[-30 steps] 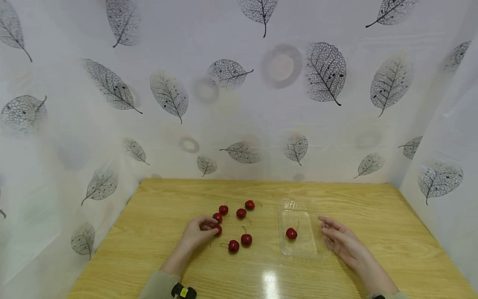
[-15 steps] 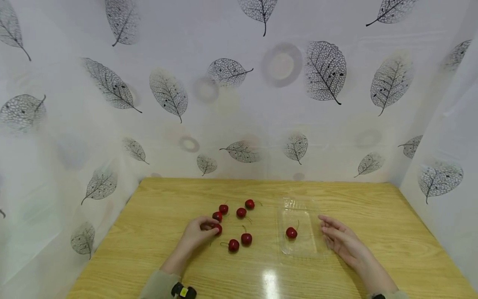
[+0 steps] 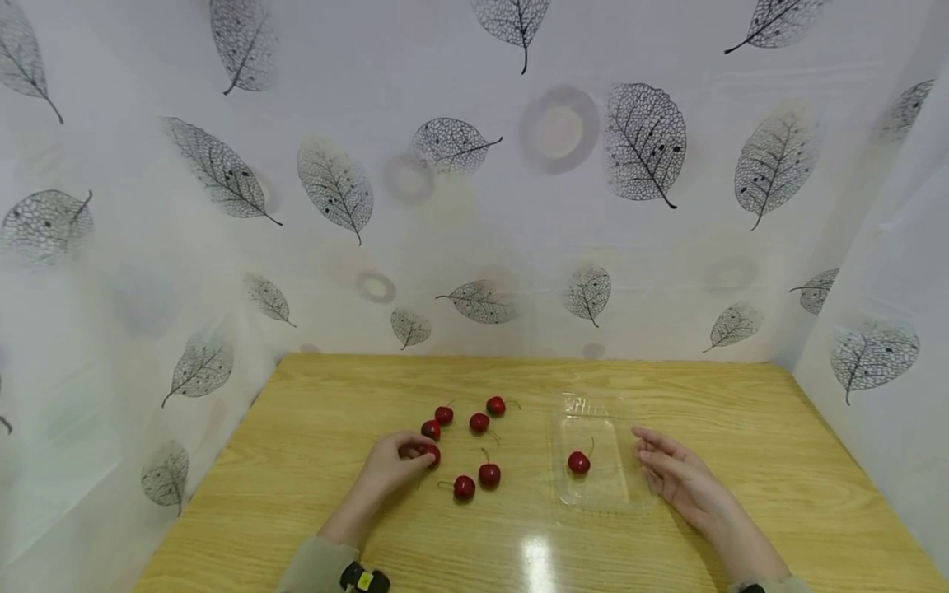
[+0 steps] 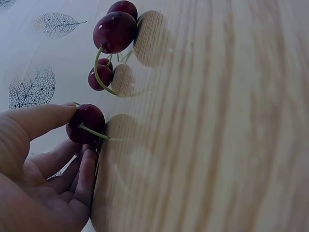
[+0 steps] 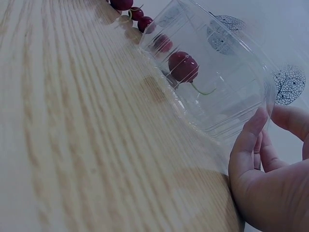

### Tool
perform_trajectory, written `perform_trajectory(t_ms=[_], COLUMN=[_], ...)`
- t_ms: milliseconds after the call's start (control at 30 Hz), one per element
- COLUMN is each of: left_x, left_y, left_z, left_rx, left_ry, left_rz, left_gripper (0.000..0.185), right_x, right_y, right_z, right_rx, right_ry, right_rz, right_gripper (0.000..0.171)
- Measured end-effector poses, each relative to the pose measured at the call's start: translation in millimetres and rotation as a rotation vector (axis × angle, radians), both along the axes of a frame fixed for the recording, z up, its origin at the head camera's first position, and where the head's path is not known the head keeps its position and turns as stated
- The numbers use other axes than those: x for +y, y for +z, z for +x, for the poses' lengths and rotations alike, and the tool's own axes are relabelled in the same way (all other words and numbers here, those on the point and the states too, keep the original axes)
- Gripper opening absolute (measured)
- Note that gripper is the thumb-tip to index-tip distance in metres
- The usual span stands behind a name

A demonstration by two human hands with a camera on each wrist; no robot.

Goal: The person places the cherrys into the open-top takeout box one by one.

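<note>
Left hand [image 3: 393, 465] pinches a cherry [image 4: 85, 123]; right hand [image 3: 678, 478] rests by the tray [image 3: 593, 494].
Right fingers [image 5: 248, 140] lie relaxed, touching the tray's rim, gripping nothing; one cherry inside.

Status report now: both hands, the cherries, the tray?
Left hand pinches one red cherry on the wooden table. Right hand open, touching the clear plastic tray. Nothing blocks.

table [image 3: 741, 428]: pale wood grain, smooth, slightly glossy
tray [image 3: 593, 494]: clear thin plastic
cherries [image 3: 488, 474]: dark red, shiny skins
backdrop [image 3: 474, 206]: leaf-printed sheet, faintly sheeny
</note>
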State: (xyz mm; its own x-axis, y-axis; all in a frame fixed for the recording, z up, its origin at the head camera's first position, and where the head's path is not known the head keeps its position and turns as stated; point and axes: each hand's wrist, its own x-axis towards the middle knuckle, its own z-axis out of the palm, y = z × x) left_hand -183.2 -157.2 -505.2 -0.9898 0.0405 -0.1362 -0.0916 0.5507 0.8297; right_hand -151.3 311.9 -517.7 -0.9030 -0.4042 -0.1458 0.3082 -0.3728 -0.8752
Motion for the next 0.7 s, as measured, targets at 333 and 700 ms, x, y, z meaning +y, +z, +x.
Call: perform_trajectory(t_ms=[333,700], left_x=[-2.0,-1.8], left_y=[2.4,7.3], left_z=[2.5,3.1], left_rx=[0.011,-0.021], left_ry=[0.003,0.021], left_rz=[0.008,0.010], left_gripper=[0.018,0.020], right_x=[1.4,0.4], right_y=[-0.8,-0.6], right_z=[-0.2,0.1], right_rx=[0.010,-0.014], right_ry=[0.026,0.009], right_rz=[-0.045,-0.039], right_gripper=[0.045,0.044])
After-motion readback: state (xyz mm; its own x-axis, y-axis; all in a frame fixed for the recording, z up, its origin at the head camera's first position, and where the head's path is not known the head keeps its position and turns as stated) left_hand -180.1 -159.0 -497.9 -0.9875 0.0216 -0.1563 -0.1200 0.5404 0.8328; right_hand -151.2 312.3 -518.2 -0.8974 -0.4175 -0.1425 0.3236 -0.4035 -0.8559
